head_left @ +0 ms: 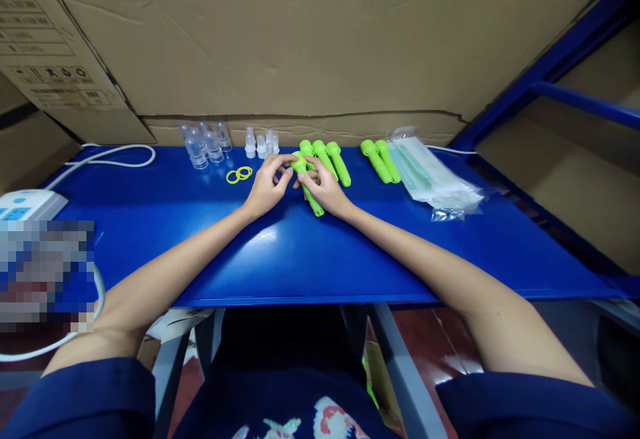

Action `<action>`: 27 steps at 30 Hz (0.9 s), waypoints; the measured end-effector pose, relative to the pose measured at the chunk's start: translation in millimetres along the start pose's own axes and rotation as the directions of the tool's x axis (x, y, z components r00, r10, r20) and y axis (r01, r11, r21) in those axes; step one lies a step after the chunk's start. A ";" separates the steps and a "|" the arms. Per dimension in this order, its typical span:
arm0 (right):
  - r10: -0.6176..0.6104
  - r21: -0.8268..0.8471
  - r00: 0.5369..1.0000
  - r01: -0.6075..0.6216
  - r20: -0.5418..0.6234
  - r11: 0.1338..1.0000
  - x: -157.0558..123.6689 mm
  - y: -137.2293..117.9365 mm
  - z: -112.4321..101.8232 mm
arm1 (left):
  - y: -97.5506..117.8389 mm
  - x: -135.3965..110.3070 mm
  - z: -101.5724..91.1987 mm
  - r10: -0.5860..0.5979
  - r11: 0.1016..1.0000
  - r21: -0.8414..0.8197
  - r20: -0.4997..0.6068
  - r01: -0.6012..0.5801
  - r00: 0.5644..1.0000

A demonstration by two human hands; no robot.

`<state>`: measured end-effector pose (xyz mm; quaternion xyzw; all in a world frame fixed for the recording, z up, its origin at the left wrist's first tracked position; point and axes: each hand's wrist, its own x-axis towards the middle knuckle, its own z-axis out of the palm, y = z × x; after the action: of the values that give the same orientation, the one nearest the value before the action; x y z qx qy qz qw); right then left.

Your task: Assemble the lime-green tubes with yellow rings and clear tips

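My right hand is wrapped round a green plastic handle piece held low over the blue table. The fingertips of my left hand pinch at the top end of that same piece. Just behind lie more green pieces, and another pair lies to the right. Two yellow rings rest left of my left hand. Clear plastic caps and small white caps stand at the back.
Sealed clear packets lie at the right. A white device with a white cable sits at the left edge. Cardboard boxes wall the back. A blue rack frame rises at right.
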<state>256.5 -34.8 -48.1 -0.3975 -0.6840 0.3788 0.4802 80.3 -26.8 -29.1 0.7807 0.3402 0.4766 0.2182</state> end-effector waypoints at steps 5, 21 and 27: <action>-0.001 0.016 0.999 0.002 -0.045 1.000 -1.7 -3.4 1.3 | -0.2 0.5 0.3 -0.006 1.000 -0.003 -0.012 0.006 1.000; -0.080 -0.161 0.994 0.067 -0.076 0.985 -4.1 -12.4 -5.3 | -1.0 1.8 0.5 -0.053 0.995 -0.079 0.002 0.053 0.999; -0.141 -0.298 0.972 0.081 -0.186 0.951 1.6 -24.4 -24.2 | 3.2 -1.1 4.6 -0.025 0.996 -0.089 0.064 0.031 0.998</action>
<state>275.0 -39.8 -19.4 -0.4608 -0.7000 0.2045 0.5058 85.1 -29.8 -29.7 0.7798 0.3225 0.4635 0.2702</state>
